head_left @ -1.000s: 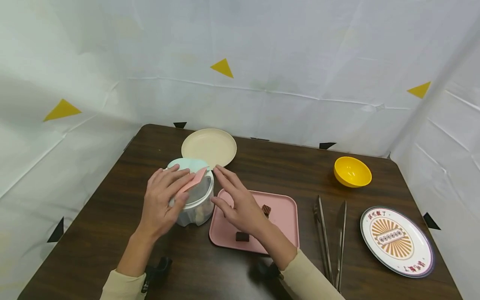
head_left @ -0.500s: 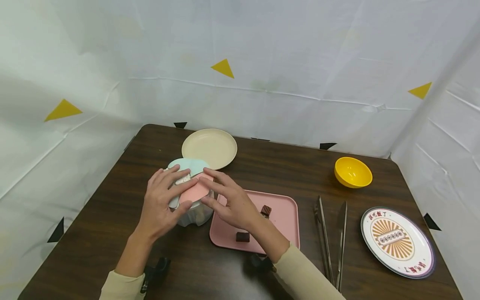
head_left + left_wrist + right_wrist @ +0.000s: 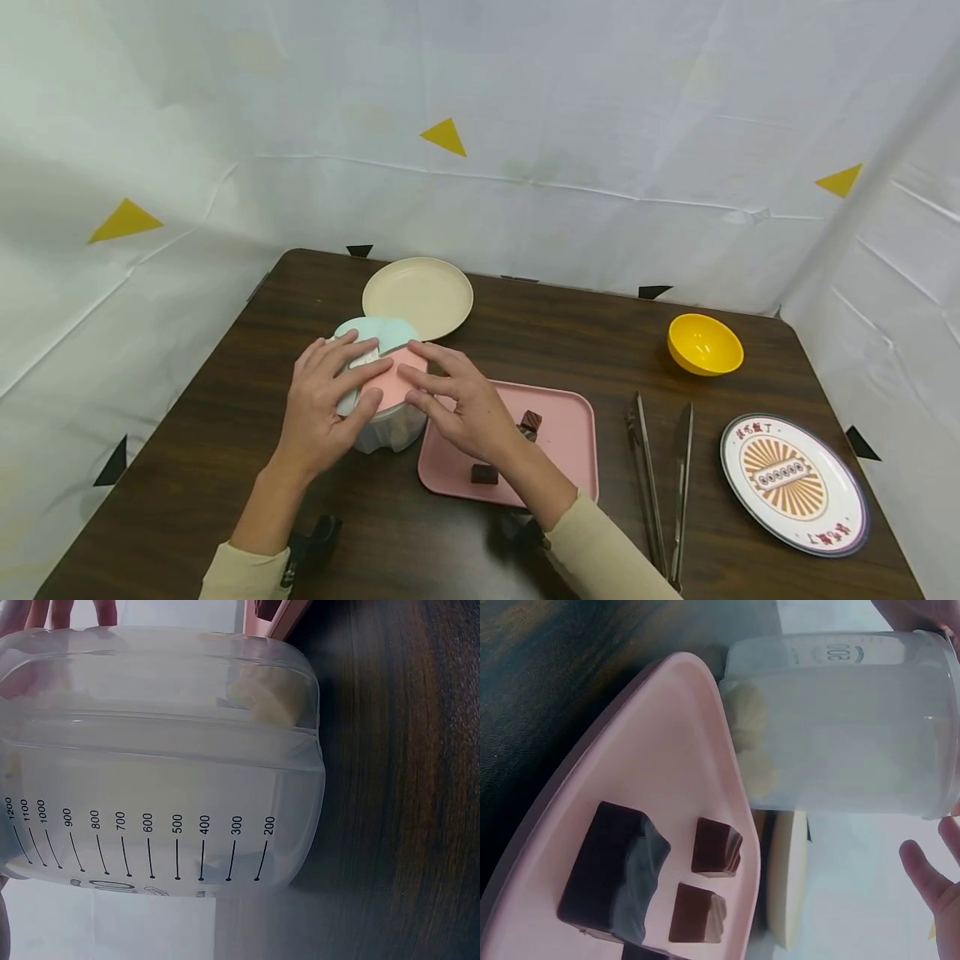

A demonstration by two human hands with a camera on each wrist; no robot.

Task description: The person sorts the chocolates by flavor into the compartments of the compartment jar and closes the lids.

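Note:
A translucent plastic canister [image 3: 393, 432] stands at the table's middle left, its lid made of mint [image 3: 390, 329] and pink [image 3: 390, 387] flaps. The pink flap lies flat. My left hand [image 3: 322, 404] rests along the lid's left side with fingers extended and spread. From the right, the fingertips of my right hand [image 3: 468, 408] touch the pink flap, fingers fairly straight. Black measuring marks run down the canister wall [image 3: 180, 795] in the left wrist view. Pale chunks [image 3: 750, 712] sit at its bottom in the right wrist view.
Right of the canister lies a pink tray [image 3: 570, 433] with several chocolates [image 3: 485, 474]. A cream plate [image 3: 420, 292] is behind. Metal tongs [image 3: 647, 475] lie spread at the right, with a yellow bowl [image 3: 705, 343] and a printed plate [image 3: 783, 483] farther over.
The pink flap has swung down from standing tilted to lying flat over the opening. My right hand has moved slightly left and its fingertips have come onto the flap; my left hand barely moved.

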